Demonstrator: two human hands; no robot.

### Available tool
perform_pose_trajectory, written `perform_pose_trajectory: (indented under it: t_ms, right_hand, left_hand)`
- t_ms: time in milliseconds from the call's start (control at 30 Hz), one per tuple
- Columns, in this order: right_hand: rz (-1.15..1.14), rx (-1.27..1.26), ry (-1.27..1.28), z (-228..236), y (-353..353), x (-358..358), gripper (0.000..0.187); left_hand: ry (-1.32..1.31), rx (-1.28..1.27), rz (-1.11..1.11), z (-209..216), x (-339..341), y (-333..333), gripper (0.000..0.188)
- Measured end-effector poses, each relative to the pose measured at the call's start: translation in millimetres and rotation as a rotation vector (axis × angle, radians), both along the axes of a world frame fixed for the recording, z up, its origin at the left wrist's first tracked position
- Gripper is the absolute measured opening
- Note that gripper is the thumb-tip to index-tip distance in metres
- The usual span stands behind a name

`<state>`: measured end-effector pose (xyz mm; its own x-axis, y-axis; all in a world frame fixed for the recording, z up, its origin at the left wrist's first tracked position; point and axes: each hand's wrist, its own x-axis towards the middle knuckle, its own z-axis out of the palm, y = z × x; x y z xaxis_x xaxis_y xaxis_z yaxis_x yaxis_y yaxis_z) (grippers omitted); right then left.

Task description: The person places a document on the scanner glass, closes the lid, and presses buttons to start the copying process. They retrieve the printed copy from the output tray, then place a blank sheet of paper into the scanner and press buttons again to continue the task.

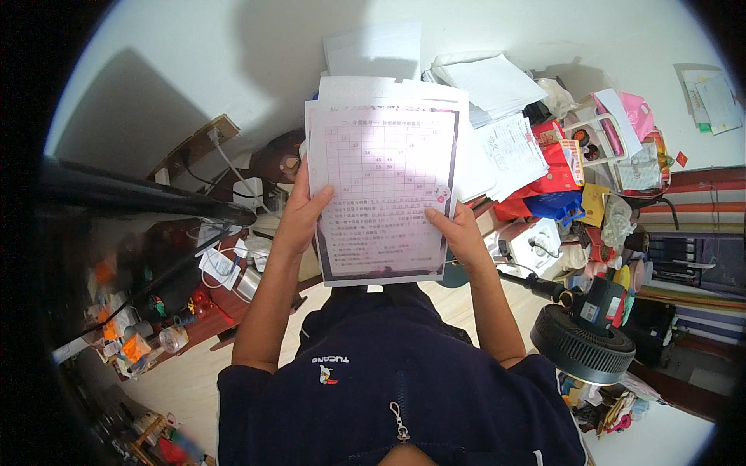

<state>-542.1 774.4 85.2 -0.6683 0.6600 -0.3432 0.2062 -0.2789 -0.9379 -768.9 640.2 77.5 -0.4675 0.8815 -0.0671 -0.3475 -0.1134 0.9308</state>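
- Sheets [381, 186] are held up before the shirt [388, 342], grasped at the left edge by the left hand [299, 217] and at the right edge by the right hand [463, 235].
- Uneven rear sheets [357, 87] could be dropped to the floor [198, 373] if either grip were loosened.

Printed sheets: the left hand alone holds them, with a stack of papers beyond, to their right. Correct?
Not alone: the head view shows the left hand and right hand both holding the printed sheets. The stack of papers is indeed beyond, to their right.
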Motion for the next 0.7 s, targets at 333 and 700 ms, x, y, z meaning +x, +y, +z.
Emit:
perform_pose_trajectory:
  t_ms: [333, 700]
  right_hand:
    - [0.027, -0.068, 0.033, -12.8, -2.0, 2.1, 0.037]
    - [-0.117, -0.327, 0.119, -24.8, 12.2, 22.4, 0.047]
  left_hand:
    - [0.281, -0.118, 0.124, -10.3, 19.9, 0.9, 0.066]
    - [-0.116, -0.094, 0.033, -21.7, 34.5, 25.2, 0.08]
